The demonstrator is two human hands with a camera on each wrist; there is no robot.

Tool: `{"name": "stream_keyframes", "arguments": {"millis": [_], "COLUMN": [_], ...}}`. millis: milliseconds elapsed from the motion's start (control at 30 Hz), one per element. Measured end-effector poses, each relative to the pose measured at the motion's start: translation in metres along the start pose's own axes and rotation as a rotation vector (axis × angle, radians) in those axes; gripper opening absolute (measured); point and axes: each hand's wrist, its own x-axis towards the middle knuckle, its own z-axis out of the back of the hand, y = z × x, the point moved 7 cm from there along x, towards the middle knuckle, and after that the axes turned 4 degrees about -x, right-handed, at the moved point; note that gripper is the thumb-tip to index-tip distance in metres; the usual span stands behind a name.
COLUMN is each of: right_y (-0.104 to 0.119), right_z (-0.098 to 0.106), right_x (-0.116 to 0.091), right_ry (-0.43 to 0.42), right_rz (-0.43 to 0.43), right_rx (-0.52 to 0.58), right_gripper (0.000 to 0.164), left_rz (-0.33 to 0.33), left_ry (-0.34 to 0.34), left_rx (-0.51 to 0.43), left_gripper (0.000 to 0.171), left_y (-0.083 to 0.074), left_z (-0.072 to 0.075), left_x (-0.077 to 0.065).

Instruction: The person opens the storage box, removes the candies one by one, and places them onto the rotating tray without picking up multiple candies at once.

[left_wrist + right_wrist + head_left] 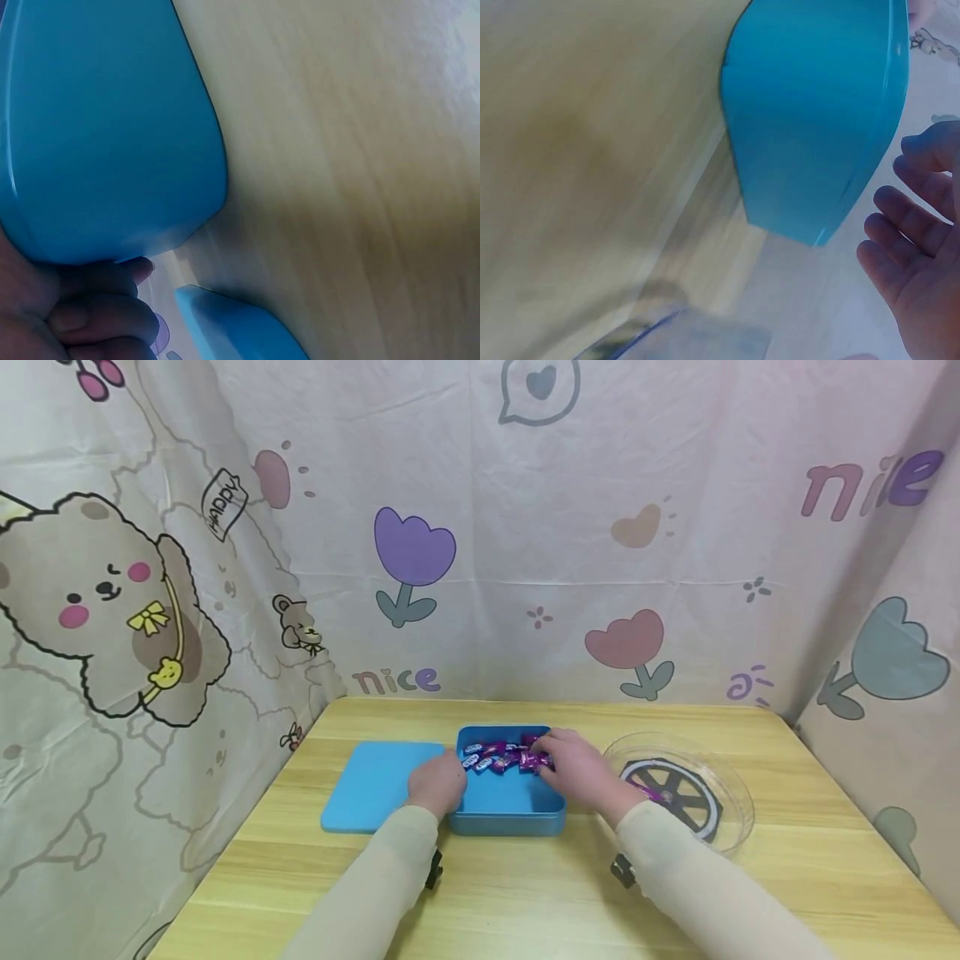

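In the head view, a blue rectangular box (506, 825) stands on the table with small wrapped candies (501, 762), purple and blue-white, along its far half. My left hand (438, 783) holds the box's left rim; in the left wrist view its curled fingers (105, 319) lie against the box wall (112, 135). My right hand (573, 767) reaches over the right rim, fingertips right at the candies there. The right wrist view shows its fingers (907, 225) loosely bent beside the box (810, 112), with no candy visible in them.
A flat blue lid (371, 785) lies on the table left of the box. To the right stands a round clear container (742, 802) with a dark wheel-shaped piece (708, 781) and a purple-wrapped candy (651, 792) in it. A patterned cloth (510, 635) hangs behind the table.
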Motion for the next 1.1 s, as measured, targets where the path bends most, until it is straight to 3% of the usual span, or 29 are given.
{"name": "stream_keyframes", "arguments": {"millis": [400,667,900,1100], "right_y": [0.032,0.037,0.037,0.032], "right_z": [-0.024,-0.045,-0.052,-0.058], "right_x": [0.026,0.035,0.039,0.040], "right_ry": [0.097,0.146,0.178,0.210], "right_rz": [0.058,0.073,0.080,0.069], "right_rx": [-0.011,-0.027,-0.079,-0.118], "right_gripper": [0.033,0.033,0.037,0.039], "left_rz": [0.001,-0.012,0.015,-0.002], "left_ry": [-0.010,-0.007,-0.010,-0.017], "left_rx": [0.012,0.014,-0.024,-0.034], "left_gripper": [0.045,0.045,0.042,0.039], "left_y": [0.005,0.006,0.008,0.003], "left_z": [-0.003,-0.006,-0.005,-0.001], "left_x": [0.002,0.000,0.001,-0.002]}}
